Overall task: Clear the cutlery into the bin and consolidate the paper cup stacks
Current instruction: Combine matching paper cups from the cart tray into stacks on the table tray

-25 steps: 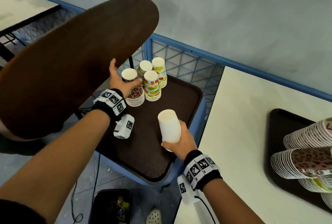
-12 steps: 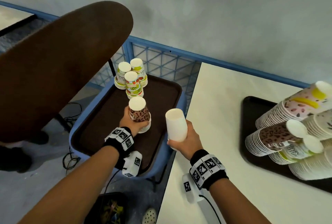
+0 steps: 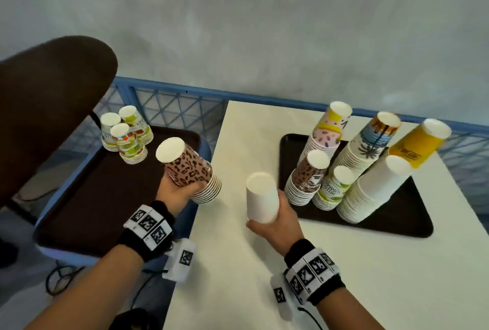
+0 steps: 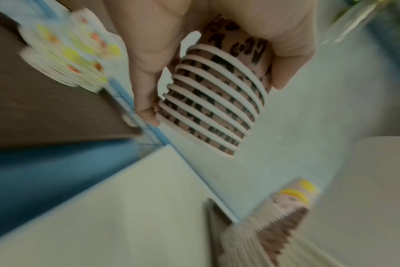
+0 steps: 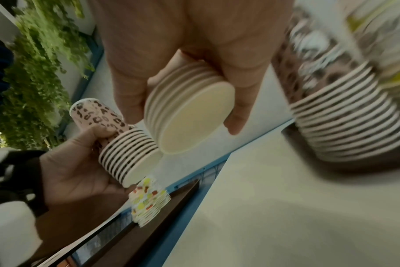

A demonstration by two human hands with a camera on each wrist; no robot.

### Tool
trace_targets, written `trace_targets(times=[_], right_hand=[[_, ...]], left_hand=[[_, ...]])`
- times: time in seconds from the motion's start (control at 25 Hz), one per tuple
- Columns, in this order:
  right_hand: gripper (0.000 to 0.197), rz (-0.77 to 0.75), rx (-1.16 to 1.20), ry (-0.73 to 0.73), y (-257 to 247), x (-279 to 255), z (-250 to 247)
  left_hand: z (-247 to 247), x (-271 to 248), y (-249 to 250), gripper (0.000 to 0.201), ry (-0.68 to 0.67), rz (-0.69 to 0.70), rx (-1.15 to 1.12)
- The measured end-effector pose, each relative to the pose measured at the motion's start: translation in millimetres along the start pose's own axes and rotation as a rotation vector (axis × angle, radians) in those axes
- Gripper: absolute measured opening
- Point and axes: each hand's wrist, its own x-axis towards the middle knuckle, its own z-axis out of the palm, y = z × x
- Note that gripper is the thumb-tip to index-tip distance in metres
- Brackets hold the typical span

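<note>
My left hand point(image 3: 180, 192) grips a leopard-print cup stack point(image 3: 189, 171), upside down and tilted, in the air over the right edge of the blue cart's brown tray point(image 3: 87, 197). The left wrist view shows the leopard-print cup stack point(image 4: 219, 101) with fingers curled round it. My right hand point(image 3: 275, 221) holds a plain white cup stack point(image 3: 262, 197) above the white table point(image 3: 238, 263); the white cup stack point(image 5: 187, 112) faces the right wrist camera mouth-first. Three fruit-print stacks point(image 3: 124, 134) stand at the tray's far end. Several taller stacks point(image 3: 357, 165) stand on a dark tray point(image 3: 391, 226) on the table.
A large brown chair back point(image 3: 47, 107) leans over the cart on the left. A blue mesh railing point(image 3: 180, 107) runs behind the cart and table, against a grey wall. Cables lie on the floor at the lower left. Green plants point(image 5: 34, 72) show in the right wrist view.
My left hand took the leopard-print stack off the cart tray and carried it up and to the right. My right hand moved right with the white stack, over the table. The view swung right.
</note>
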Motion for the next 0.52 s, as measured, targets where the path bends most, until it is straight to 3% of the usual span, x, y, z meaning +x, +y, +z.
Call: trace_targets(times=[0.12,0.24,0.4,0.52], right_hand=[[0.088,-0.064,0.08,0.196,1,-15,-60],[0.084,-0.176,0.125,0.399,-7,-26,-121],[0.083,-0.27,0.217,0.641,-13,-18,-193],[0.082,-0.228,0.251,0.701,-4,4,-223]], left_hand=[[70,-35,29,0.081,-0.165,0.038,-0.13],[133,-59,53,0.094,-0.243,0.095,-0.136],[186,-64,83,0.096,-0.239,0.216,-0.073],[209,-57,95,0.09,-0.216,0.25,-0.028]])
